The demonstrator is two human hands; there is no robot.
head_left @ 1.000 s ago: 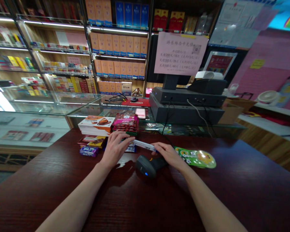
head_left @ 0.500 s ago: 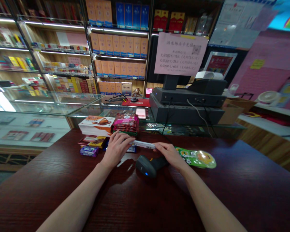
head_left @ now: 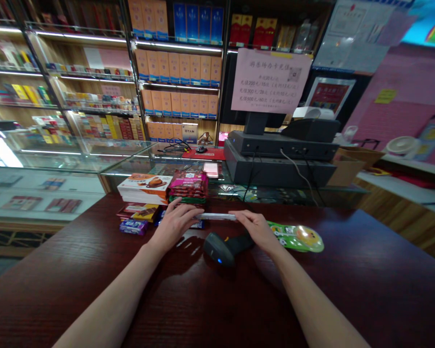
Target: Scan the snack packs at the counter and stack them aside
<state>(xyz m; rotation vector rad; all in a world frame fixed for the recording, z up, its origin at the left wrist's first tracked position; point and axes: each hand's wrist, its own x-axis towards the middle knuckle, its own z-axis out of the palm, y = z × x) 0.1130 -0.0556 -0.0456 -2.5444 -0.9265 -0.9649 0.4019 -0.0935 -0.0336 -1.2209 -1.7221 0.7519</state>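
Note:
A thin, whitish flat pack point(head_left: 217, 216) is held level above the counter, turned almost edge-on so its faces hardly show. My left hand point(head_left: 177, 223) pinches its left end, while my right hand point(head_left: 255, 229) grips the right end between thumb and fingers. Below the pack, a black handheld barcode scanner point(head_left: 219, 249) lies with a small blue light on; its handle runs under my right hand. Behind my left hand are a yellow-and-brown chocolate pack point(head_left: 147, 211), a small purple packet point(head_left: 133, 226) and a partly hidden blue pack.
On the dark wooden counter point(head_left: 217, 309), a white-and-orange box point(head_left: 145, 188) stands beside stacked pink packets point(head_left: 188, 184). A green blister pack point(head_left: 297, 238) lies to the right. Behind are a glass case, a monitor with a pink sign point(head_left: 270, 82), and a black cash drawer point(head_left: 279, 164).
The flat pack has turned from sloping down at the right to nearly level. My right hand has risen slightly, and my left hand has barely moved.

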